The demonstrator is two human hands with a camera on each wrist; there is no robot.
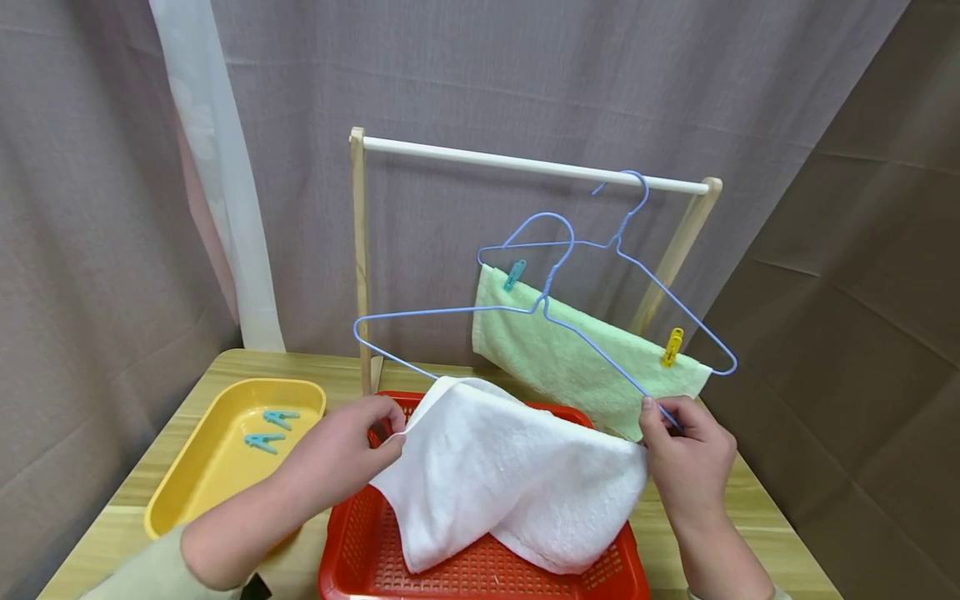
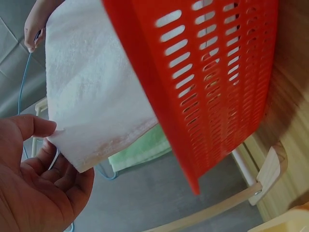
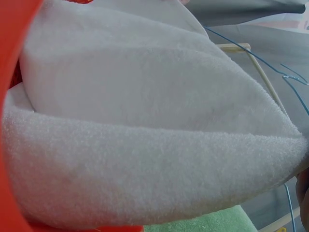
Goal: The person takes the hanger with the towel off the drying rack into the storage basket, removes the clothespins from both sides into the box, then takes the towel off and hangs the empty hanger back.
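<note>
A white towel (image 1: 510, 467) spreads between my two hands above a red basket (image 1: 360, 533). My left hand (image 1: 352, 450) pinches its left edge between thumb and fingers; the left wrist view shows that pinch on the towel (image 2: 96, 87) up close. At the right, my right hand (image 1: 690, 454) grips the lower right end of a blue wire hanger (image 1: 592, 343) together with the towel's right corner. The hanger stands up behind the towel, hook raised, and its bottom bar is hidden by the cloth. In the right wrist view the towel (image 3: 145, 169) fills most of the picture.
Behind stands a wooden rack with a white rod (image 1: 487, 158). A second blue hanger (image 1: 675, 304) hangs there with a green towel (image 1: 555, 350), a teal clothespin (image 1: 514, 275) and a yellow clothespin (image 1: 672, 347). Left, a yellow tray (image 1: 202, 467) holds two teal clothespins (image 1: 264, 442).
</note>
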